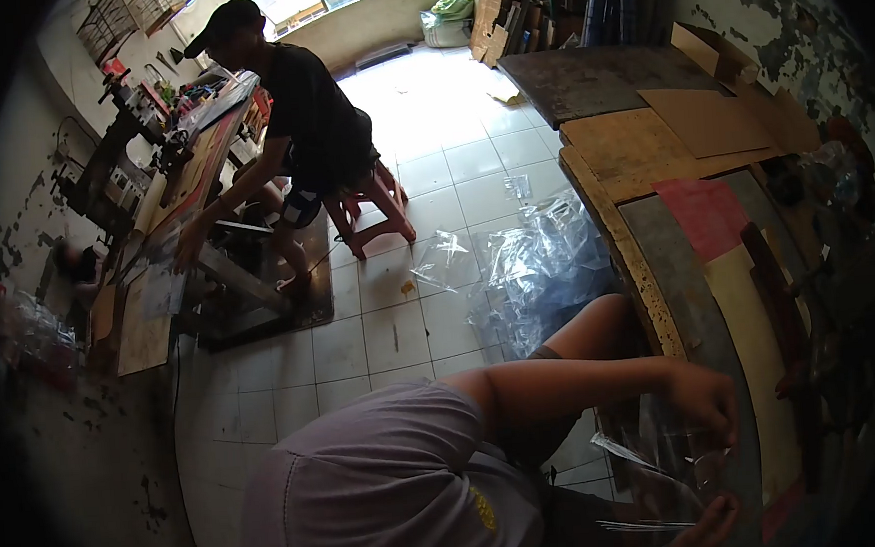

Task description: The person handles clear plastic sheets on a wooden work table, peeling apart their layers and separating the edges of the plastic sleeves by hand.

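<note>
Thin clear film [660, 475] could crease or tear if pulled unevenly or snagged on the rough edge of the table [661, 235]. Glossy, limp and streaked with glare, it hangs at four o'clock, beside the table. The right hand [709, 530] pinches its lower part; the left hand [704, 398] curls just above, its grip too shadowed to tell. More plastic [547, 257] covers floor tiles at one o'clock.

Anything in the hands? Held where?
Clear plastic sheets: the right hand pinches them at the end nearest the table. Can't tell whether the left hand grips too.
</note>
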A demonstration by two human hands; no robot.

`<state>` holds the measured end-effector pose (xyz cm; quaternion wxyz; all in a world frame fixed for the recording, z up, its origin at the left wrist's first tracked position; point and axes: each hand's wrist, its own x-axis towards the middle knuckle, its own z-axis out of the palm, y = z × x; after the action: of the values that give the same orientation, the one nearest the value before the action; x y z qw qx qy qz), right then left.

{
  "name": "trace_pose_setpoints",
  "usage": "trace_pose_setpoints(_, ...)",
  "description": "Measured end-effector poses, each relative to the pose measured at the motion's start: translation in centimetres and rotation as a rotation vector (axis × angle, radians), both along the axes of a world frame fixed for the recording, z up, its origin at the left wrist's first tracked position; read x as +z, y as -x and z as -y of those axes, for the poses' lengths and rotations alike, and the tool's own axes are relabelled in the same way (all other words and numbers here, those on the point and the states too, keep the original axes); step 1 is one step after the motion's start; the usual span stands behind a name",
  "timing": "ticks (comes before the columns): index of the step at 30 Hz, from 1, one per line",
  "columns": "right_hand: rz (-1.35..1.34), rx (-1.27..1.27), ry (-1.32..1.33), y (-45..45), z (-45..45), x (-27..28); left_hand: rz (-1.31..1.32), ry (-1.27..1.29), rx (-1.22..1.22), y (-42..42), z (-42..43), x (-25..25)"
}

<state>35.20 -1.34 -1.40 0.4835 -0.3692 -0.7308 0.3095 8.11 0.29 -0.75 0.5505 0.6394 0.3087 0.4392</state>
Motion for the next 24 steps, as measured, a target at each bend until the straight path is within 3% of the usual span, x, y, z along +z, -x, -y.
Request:
trace_pose_setpoints(14,0.013,0.003,-0.008,0.4,-0.1,0.4,0.001,-0.058,0.021,0.1,0.1,0.3)
trace_pose_setpoints(17,0.156,0.03,0.164,-3.6,-2.3,-3.3,-0.005,-0.095,0.016,0.1,0.5,0.2)
trace_pose_setpoints(20,0.126,0.024,0.29,-1.2,1.3,1.7,-0.047,-0.003,-0.022,-0.5,2.3,1.9)
trace_pose_setpoints(22,0.287,0.0,0.167,-1.2,2.6,4.0,0.009,-0.142,0.007,-1.4,3.6,2.7)
trace_pose_setpoints(24,0.311,0.028,0.163,-0.8,3.5,6.2,-0.037,-0.096,0.014,-2.8,4.8,3.0)
